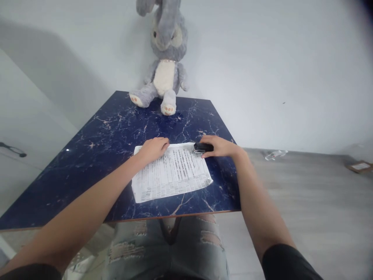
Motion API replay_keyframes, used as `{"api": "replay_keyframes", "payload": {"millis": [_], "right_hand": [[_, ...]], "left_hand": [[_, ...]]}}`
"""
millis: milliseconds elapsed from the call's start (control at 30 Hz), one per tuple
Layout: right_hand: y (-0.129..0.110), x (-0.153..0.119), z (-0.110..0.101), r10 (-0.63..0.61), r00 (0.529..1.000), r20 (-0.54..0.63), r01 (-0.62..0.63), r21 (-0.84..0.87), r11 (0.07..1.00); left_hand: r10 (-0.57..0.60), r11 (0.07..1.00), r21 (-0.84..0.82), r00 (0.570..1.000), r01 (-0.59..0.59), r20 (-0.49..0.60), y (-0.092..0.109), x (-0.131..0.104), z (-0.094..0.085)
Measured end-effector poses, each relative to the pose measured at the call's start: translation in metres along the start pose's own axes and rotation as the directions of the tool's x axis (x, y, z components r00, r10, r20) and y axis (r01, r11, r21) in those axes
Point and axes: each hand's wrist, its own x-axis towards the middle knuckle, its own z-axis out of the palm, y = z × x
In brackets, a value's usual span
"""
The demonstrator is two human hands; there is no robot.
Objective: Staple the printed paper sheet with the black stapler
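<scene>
Printed white sheets (171, 175) lie on the dark blue marbled table (96, 155), close to its front edge. A small black stapler (203, 147) sits over the sheets' upper right corner, and my right hand (217, 146) is closed around its back end. My left hand (154, 149) rests on the upper left part of the paper, fingers together and bent at the far edge. Whether its fingertips pinch the sheets is hard to see, but they press on them.
A large grey plush rabbit (166, 58) sits at the table's back against the wall. On the floor to the right are a clear plastic wrapper (276, 154) and a brown box (360, 167). A dark cord (13, 149) hangs at the far left.
</scene>
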Motion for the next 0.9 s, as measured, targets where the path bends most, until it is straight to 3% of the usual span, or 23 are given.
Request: {"api": "replay_keyframes", "payload": {"millis": [67, 133, 200, 267, 300, 333, 433, 500, 600, 700, 800, 900], "right_hand": [[0.014, -0.013, -0.008, 0.059, 0.996, 0.065, -0.06, 0.021, 0.998], [0.022, -0.023, -0.014, 0.179, 0.984, 0.017, -0.179, -0.01, 0.984], [0.022, -0.029, -0.02, 0.331, 0.927, -0.176, -0.35, -0.088, 0.933], [0.014, -0.028, -0.023, 0.419, 0.808, -0.415, -0.493, -0.087, 0.865], [0.007, -0.024, -0.021, 0.425, 0.766, -0.483, -0.508, -0.048, 0.86], [-0.002, -0.017, -0.017, 0.411, 0.763, -0.499, -0.477, -0.005, 0.879], [-0.037, 0.013, 0.013, 0.234, 0.912, -0.338, -0.222, 0.075, 0.972], [-0.061, 0.036, 0.04, 0.095, 0.957, -0.274, -0.089, 0.032, 0.995], [-0.086, 0.059, 0.072, 0.038, 0.958, -0.283, -0.046, -0.024, 0.999], [-0.092, 0.059, 0.083, 0.044, 0.957, -0.286, -0.051, -0.019, 0.998], [-0.078, 0.036, 0.077, 0.068, 0.959, -0.276, -0.064, 0.026, 0.998], [-0.05, -0.004, 0.066, 0.159, 0.946, -0.282, -0.138, 0.092, 0.986]], "left_hand": [[0.052, 0.999, 0.003, 0.998, -0.052, -0.026, -0.001, 0.001, 0.001], [0.101, 0.995, 0.022, 0.994, -0.1, -0.049, -0.001, 0.003, 0.002], [0.118, 0.992, 0.041, 0.991, -0.115, -0.065, -0.001, 0.004, 0.003], [0.109, 0.994, 0.04, 0.991, -0.106, -0.075, 0.0, 0.004, 0.004], [0.102, 0.995, 0.03, 0.992, -0.099, -0.079, 0.001, 0.004, 0.005], [0.095, 0.995, 0.013, 0.992, -0.094, -0.084, 0.001, 0.004, 0.006], [0.05, 0.992, -0.109, 0.988, -0.067, -0.146, -0.001, 0.004, 0.007], [-0.026, 0.972, -0.232, 0.964, -0.037, -0.263, -0.006, 0.005, 0.006], [-0.196, 0.933, -0.358, 0.864, 0.02, -0.463, -0.021, 0.006, 0.001], [-0.337, 0.893, -0.444, 0.766, 0.076, -0.547, -0.039, 0.008, -0.004], [-0.448, 0.838, -0.532, 0.712, 0.123, -0.541, -0.051, 0.011, -0.004], [-0.493, 0.81, -0.567, 0.701, 0.153, -0.516, -0.054, 0.013, -0.002]]}}
